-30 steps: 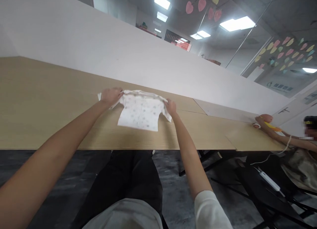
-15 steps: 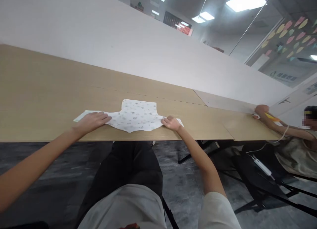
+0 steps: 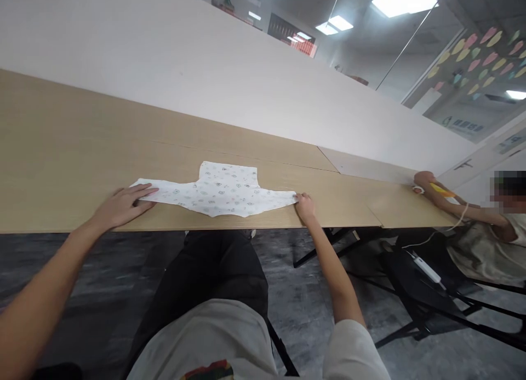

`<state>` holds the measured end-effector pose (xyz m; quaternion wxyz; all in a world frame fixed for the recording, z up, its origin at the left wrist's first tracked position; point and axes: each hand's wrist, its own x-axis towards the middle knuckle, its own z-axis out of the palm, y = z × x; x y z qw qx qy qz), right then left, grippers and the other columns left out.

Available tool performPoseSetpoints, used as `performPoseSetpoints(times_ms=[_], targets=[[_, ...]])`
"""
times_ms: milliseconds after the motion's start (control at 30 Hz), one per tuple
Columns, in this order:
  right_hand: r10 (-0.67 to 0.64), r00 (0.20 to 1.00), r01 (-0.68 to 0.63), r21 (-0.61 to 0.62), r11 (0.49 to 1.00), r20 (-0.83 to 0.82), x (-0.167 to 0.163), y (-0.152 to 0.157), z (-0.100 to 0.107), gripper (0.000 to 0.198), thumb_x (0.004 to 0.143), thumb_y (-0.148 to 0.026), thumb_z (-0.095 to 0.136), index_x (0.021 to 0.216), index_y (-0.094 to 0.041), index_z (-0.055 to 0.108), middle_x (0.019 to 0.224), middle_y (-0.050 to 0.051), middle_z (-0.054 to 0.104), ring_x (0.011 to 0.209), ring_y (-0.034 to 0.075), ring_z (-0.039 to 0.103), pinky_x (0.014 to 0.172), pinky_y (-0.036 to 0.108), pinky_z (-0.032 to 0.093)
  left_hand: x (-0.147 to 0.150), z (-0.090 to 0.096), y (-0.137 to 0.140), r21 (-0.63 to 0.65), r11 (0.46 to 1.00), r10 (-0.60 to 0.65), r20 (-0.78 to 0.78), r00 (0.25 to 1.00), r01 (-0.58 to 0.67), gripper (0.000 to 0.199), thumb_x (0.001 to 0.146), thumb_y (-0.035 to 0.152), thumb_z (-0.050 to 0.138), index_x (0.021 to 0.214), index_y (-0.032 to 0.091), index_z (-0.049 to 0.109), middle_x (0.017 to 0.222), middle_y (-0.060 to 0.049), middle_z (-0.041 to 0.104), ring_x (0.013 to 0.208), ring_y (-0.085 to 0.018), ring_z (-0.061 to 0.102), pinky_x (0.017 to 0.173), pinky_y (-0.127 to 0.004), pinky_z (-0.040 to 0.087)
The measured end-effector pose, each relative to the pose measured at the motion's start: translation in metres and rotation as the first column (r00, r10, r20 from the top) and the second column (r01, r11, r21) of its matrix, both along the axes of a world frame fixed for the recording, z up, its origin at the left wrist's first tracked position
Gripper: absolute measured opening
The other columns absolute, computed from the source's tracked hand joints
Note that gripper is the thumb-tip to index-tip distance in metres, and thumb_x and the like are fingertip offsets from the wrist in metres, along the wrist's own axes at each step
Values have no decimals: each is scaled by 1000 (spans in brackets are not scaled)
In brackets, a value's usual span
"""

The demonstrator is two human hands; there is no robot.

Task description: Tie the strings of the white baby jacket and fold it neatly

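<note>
The shirt [image 3: 226, 191] lies on the surface [image 3: 82, 144], with the left fingers [image 3: 143, 191] on one sleeve and the right fingers [image 3: 302, 198] on the other. The wall [image 3: 205, 79] is behind. A chair [image 3: 427, 299] and another person [image 3: 485, 246] are off right.

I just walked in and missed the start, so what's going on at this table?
A person has a white printed garment spread on the table, its sleeves stretched out to both sides. Their left hand lies on one sleeve's end, and their right hand grips the end of the other. To the right, another person reaches over the table.
</note>
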<state>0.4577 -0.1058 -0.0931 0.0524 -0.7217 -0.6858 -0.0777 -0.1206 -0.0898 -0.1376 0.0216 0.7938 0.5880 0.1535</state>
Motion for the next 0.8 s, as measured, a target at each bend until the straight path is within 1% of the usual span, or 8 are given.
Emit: performPoseSetpoints(times_ms=[133, 233, 333, 400, 467, 567, 667, 800], targets=[[-160, 918, 208, 95, 974, -364, 8, 2, -4, 45, 88, -4, 37, 120, -10, 68, 114, 17, 70, 107, 24, 64, 92, 31, 47, -1, -1, 1, -15, 1000, 6, 27, 1000, -6, 80, 85, 63, 30, 141, 10, 55, 150, -17, 47, 141, -32, 40, 116, -47, 26], [-173, 690, 296, 57, 953, -703, 6, 8, -5, 45, 88, -8, 33, 120, -9, 64, 99, 13, 73, 88, 20, 69, 77, 27, 52, -2, 0, 3, -59, 998, 15, 90, 996, -10, 75, 85, 64, 33, 137, 17, 59, 150, -12, 49, 143, -30, 38, 117, -48, 23], [-175, 493, 323, -7, 946, -852, -4, 15, -1, 39, 95, -21, 32, 115, -9, 64, 85, 10, 72, 67, 17, 67, 63, 25, 50, -4, 0, 3, -94, 995, 37, 145, 989, -23, 70, 88, 64, 31, 138, 23, 58, 153, -8, 46, 145, -29, 34, 118, -53, 18], [-123, 532, 308, 56, 950, -838, -14, 20, 4, 37, 97, -35, 39, 106, -11, 66, 85, 10, 72, 69, 18, 67, 64, 24, 49, -4, 0, 2, -96, 995, 42, 146, 988, -28, 70, 89, 64, 31, 140, 23, 56, 154, -9, 44, 146, -29, 33, 118, -55, 17], [-78, 646, 286, 146, 947, -759, -27, 25, 10, 36, 95, -43, 48, 98, -14, 68, 89, 11, 72, 78, 20, 68, 69, 25, 48, -2, 0, 1, -84, 996, 46, 124, 991, -36, 71, 89, 64, 32, 139, 21, 57, 153, -10, 45, 146, -31, 33, 117, -57, 17], [-113, 786, 265, 166, 950, -607, -47, 30, 22, 20, 90, -31, 57, 94, -15, 68, 96, 12, 73, 88, 22, 67, 76, 26, 46, 1, 1, -1, -57, 997, 60, 86, 994, -55, 70, 89, 64, 32, 137, 20, 59, 152, -11, 46, 145, -33, 33, 116, -58, 18], [-159, 841, 263, 134, 956, -517, -70, 31, 35, 20, 86, -10, 52, 99, -14, 68, 101, 13, 72, 91, 21, 66, 78, 27, 45, 4, 2, -2, -43, 997, 68, 66, 996, -65, 70, 89, 63, 32, 137, 20, 59, 152, -12, 47, 144, -33, 35, 116, -56, 21], [26, 864, 107, 235, 966, -504, -122, 25, 49, 23, 91, -12, 49, 107, -15, 65, 106, 11, 72, 96, 19, 66, 80, 26, 45, 2, 1, 0, -49, 996, 71, 56, 996, -68, 72, 88, 63, 31, 138, 20, 59, 151, -12, 48, 144, -32, 36, 116, -54, 23]])
